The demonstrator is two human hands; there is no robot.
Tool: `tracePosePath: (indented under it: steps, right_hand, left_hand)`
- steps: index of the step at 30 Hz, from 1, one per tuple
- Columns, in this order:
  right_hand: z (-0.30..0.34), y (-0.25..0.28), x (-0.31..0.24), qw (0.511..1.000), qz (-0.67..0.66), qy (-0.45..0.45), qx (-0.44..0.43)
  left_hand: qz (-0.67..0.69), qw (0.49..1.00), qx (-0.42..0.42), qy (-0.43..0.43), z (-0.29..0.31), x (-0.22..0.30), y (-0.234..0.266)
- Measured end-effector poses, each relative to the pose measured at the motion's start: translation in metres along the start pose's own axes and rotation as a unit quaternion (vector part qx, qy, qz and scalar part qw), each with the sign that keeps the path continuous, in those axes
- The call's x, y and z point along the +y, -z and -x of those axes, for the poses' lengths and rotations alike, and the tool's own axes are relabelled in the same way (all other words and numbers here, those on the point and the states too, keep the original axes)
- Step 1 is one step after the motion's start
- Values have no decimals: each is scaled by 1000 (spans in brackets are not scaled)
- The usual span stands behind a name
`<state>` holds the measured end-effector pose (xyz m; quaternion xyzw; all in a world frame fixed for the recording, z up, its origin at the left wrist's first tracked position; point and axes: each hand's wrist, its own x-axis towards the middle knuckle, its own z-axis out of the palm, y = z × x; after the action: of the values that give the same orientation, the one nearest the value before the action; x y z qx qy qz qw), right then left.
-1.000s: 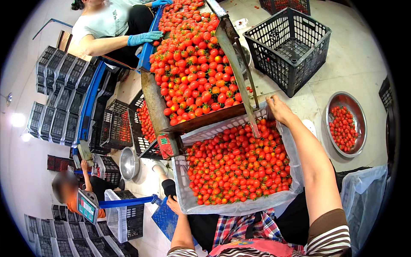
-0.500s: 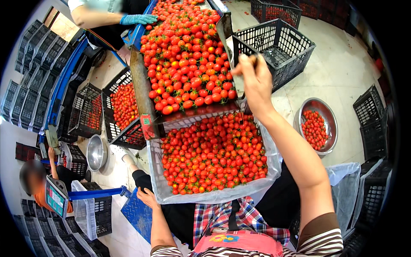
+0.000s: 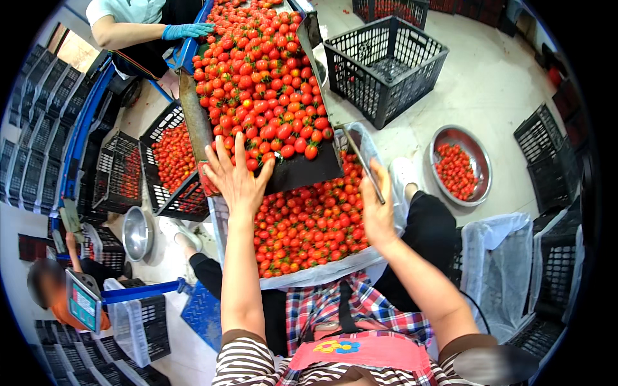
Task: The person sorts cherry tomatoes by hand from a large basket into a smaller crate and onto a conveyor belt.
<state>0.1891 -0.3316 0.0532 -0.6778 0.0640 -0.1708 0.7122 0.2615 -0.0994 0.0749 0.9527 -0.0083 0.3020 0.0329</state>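
Red cherry tomatoes (image 3: 264,83) fill a sloping metal chute (image 3: 195,119) in front of me. Below its dark lip (image 3: 306,172) stands a crate lined with white plastic (image 3: 309,275), heaped with more cherry tomatoes (image 3: 309,231). My left hand (image 3: 237,180) lies open at the chute's lower left corner, fingers spread and fingertips against the lowest tomatoes. At the right of the lip, my right hand (image 3: 378,209) is closed on a thin dark metal bar (image 3: 364,161) that slants up toward the chute's corner. How the bar joins the chute cannot be made out.
A co-worker's blue-gloved hand (image 3: 188,31) rests at the chute's upper left. Around me are a black crate (image 3: 393,80), a metal bowl of tomatoes (image 3: 486,164), an empty metal bowl (image 3: 137,235), a tomato-filled crate (image 3: 172,209) and a lined crate (image 3: 496,257). Another person sits lower left, by a scale (image 3: 84,301).
My left hand has risen from beside the blue plate to the chute's lower corner. My right hand has come down from above the chute's right side. The view has shifted slightly.
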Motion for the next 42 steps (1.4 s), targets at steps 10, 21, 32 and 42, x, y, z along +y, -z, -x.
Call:
tracePosePath:
  steps: [10,21,32,42]
  right_hand:
    - [-43,-63,23,821,444,311,-180]
    - [-60,-72,23,768,440,362,-292]
    - [-53,-94,20,770,473,341,-259]
    - [-60,-85,10,748,552,251,-268]
  left_hand:
    - [58,997,-53,22,24,12,-17]
    - [109,992,-46,55,-36,19,-32]
    - [152,987,26,37,-59,12,-15]
    - [118,983,-116,-77,-38,29,-24]
